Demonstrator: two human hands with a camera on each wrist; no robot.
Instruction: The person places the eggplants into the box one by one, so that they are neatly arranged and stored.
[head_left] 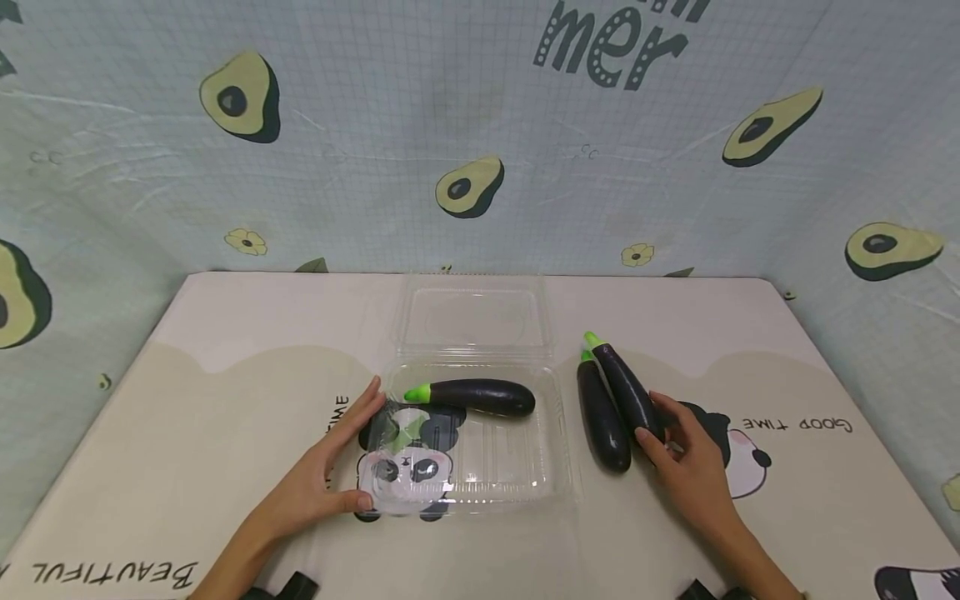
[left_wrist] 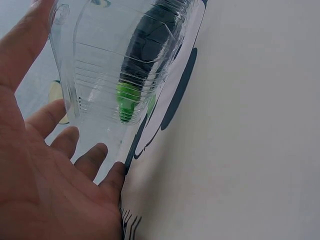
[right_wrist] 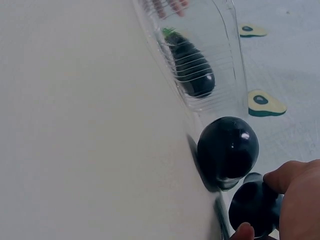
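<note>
A clear plastic clamshell box (head_left: 517, 467) lies with its lid (head_left: 472, 321) folded back, and one eggplant (head_left: 483, 397) with a green stem rests inside. My left hand (head_left: 318, 479) is spread along the box's left side, its thumb at the front corner and a fingertip near the back one. Those fingers (left_wrist: 92, 160) are fairly straight beside the ribbed wall. To the right of the box, my right hand (head_left: 690, 462) pinches the lower end of a second eggplant (head_left: 626, 383) between thumb and fingers. A third eggplant (head_left: 602, 417) lies directly left of that one.
The tabletop (head_left: 225, 433) carries printed pandas and lettering, part of it visible through the box. A pale curtain (head_left: 360, 150) with avocado prints stands behind the table and along both sides. Dark objects (head_left: 296, 586) show at the bottom edge near my wrists.
</note>
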